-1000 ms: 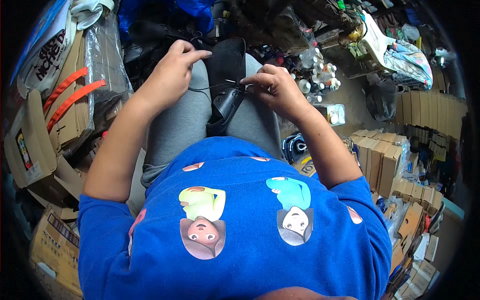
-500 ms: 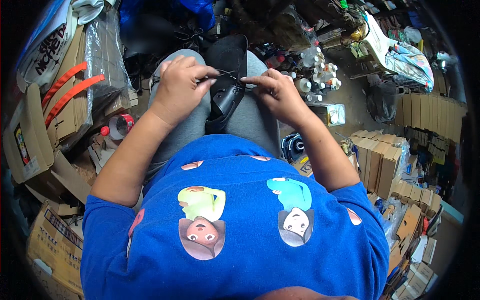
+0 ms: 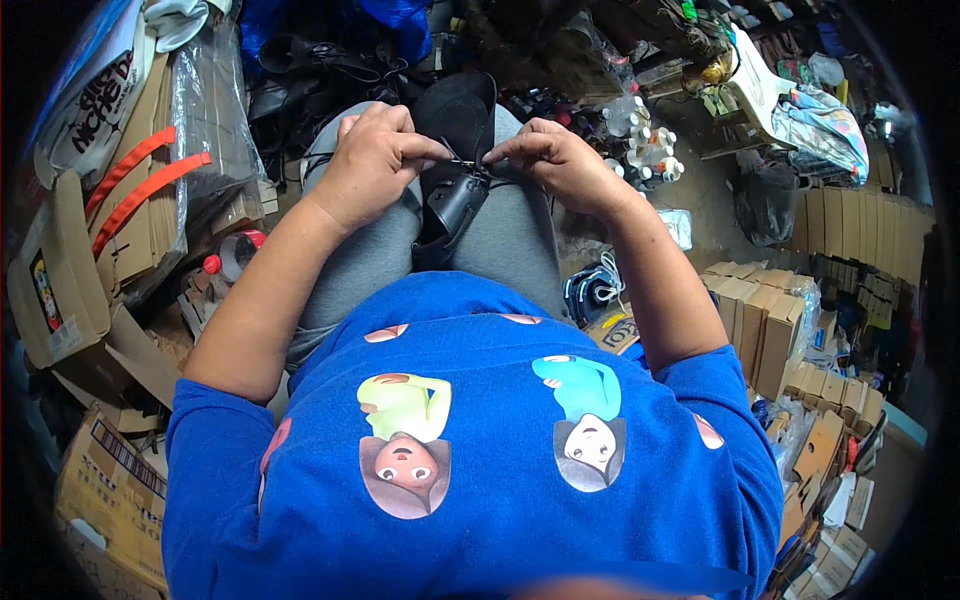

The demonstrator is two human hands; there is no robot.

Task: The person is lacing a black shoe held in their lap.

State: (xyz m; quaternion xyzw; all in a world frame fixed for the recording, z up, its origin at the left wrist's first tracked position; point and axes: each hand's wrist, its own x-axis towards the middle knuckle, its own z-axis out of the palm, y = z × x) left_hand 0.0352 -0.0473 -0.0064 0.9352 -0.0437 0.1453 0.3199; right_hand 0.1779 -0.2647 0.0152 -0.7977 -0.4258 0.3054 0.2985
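A black leather shoe piece (image 3: pixel 457 207) lies across my lap, between my thighs. Its far part (image 3: pixel 455 110) is broad, matte and rounded at the end. Over the middle of it runs a thin black lace (image 3: pixel 466 163). My left hand (image 3: pixel 372 165) pinches the lace between thumb and forefinger on the left. Opposite, my right hand (image 3: pixel 560 168) is closed in a pinch at the lace's right side. Only a short gap separates the two sets of fingertips.
Several white bottles (image 3: pixel 650 155) stand on the floor at the right. Stacked cardboard boxes (image 3: pixel 760 325) fill the lower right. Flattened cardboard (image 3: pixel 140 190) leans at the left near a red-capped bottle (image 3: pixel 240 255). Black leather items (image 3: pixel 310 95) are heaped beyond my knees.
Both hands have risen slightly, and my left fingertips have shifted right, narrowing the gap. The lace is drawn shorter between them. The shoe piece stays nearly in place.
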